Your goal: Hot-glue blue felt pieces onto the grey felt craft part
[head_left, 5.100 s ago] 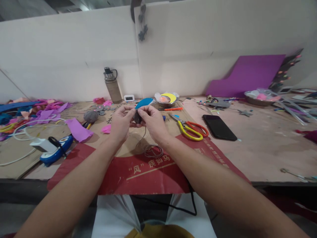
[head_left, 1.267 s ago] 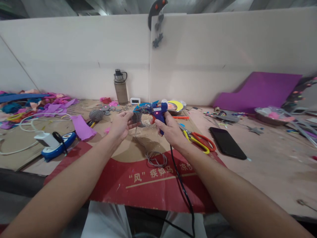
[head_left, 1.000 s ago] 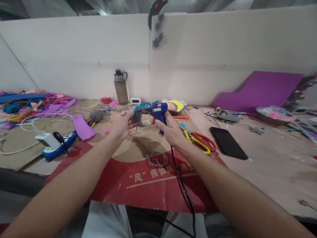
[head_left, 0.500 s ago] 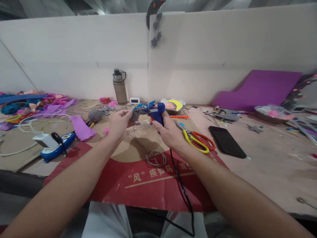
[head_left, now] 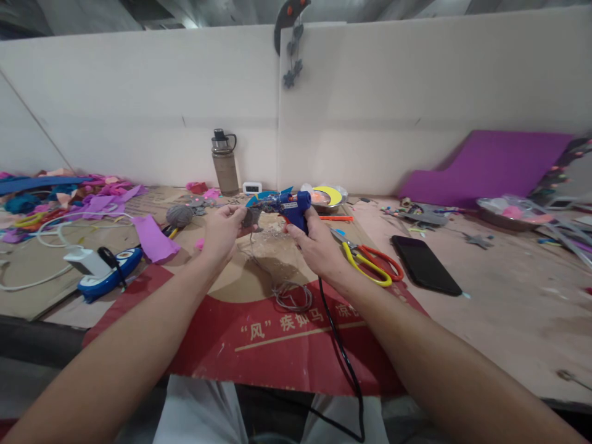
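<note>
Between the fingers of my left hand (head_left: 224,231) is a small grey felt piece (head_left: 251,217), its exact outline partly covered by the fingertips. A thin grey cord (head_left: 292,296) runs down from it and lies in loose loops on the red and brown cardboard (head_left: 194,345). My right hand (head_left: 320,243) is wrapped round the handle of a blue glue gun (head_left: 294,209), fingers at its red trigger. The gun's nozzle points left and is at or very near the felt; whether it touches I cannot tell. A black cable hangs down from the gun.
Right of my right hand lie scissors with yellow and red handles (head_left: 370,264) and a black phone (head_left: 424,265). A power strip (head_left: 109,274) and a grey yarn ball (head_left: 179,215) are on the left. A bottle (head_left: 225,163) stands by the white partition (head_left: 139,111).
Both hands keep nearly the same pose, the glue gun still against or near the grey felt. The whole view has shifted very slightly.
</note>
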`<act>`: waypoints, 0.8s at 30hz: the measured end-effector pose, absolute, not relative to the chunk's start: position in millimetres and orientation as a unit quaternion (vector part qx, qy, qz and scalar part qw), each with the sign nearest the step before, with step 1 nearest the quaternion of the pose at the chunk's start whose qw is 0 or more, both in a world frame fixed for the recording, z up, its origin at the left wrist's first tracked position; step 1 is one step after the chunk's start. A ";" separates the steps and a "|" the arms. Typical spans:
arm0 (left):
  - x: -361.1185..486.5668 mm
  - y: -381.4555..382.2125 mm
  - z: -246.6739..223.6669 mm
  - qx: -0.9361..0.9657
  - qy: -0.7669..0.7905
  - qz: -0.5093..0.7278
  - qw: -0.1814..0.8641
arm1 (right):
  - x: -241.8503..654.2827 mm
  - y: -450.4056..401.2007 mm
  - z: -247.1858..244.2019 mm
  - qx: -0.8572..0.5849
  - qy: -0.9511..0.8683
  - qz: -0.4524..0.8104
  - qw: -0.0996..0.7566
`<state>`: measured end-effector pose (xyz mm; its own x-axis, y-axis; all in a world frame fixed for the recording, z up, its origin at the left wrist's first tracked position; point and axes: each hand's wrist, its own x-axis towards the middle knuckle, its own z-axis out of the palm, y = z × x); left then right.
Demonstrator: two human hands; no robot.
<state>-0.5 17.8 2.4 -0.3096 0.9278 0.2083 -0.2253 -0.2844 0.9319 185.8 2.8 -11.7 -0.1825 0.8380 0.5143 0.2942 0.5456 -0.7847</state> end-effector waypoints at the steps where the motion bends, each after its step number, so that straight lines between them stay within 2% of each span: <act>1: -0.4 17.6 2.7 0.412 0.425 0.688 0.420 | 185.9 2.7 -11.6 -0.394 -0.720 0.270 0.503; 24: -1.9 19.2 2.0 0.415 0.427 0.683 0.423 | 186.0 1.4 -9.5 -0.390 -0.730 0.254 0.501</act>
<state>-1.9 19.2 2.0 -0.2982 0.9319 0.2064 -0.2238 -0.2784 0.9340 186.0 1.4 -9.5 -0.1945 0.8232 0.5334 0.3150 0.5674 -0.7608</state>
